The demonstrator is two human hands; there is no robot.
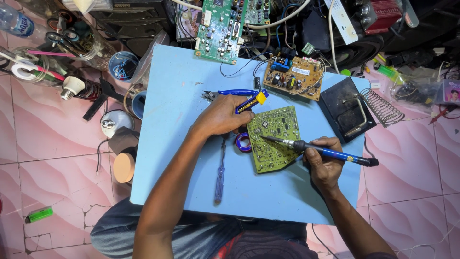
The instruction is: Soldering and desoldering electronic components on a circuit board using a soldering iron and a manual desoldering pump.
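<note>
Pink floor tiles surround a light blue square tabletop (177, 86). At its middle lies a yellow-green printed circuit board (275, 139). Left of this board, the left hand (221, 116) rests palm down and hides part of a blue and yellow desoldering pump (252, 100); whether its fingers grip it, I cannot tell. Right of the board, the right hand (323, 163) has fingers clamped around a blue-handled soldering iron (316, 150), tip on the board. Below the left hand, a purple tape roll (243, 142) is half covered.

left hand (221, 116): I can't see its fingertips; they curl under, over the tool's (251, 101) handle.
tape (243, 142): half hidden beneath that hand.
board (221, 29): its top is cut off by the edge.
bottle (14, 21): cut off at the corner.
solder joints: too small for me to tell.
</note>
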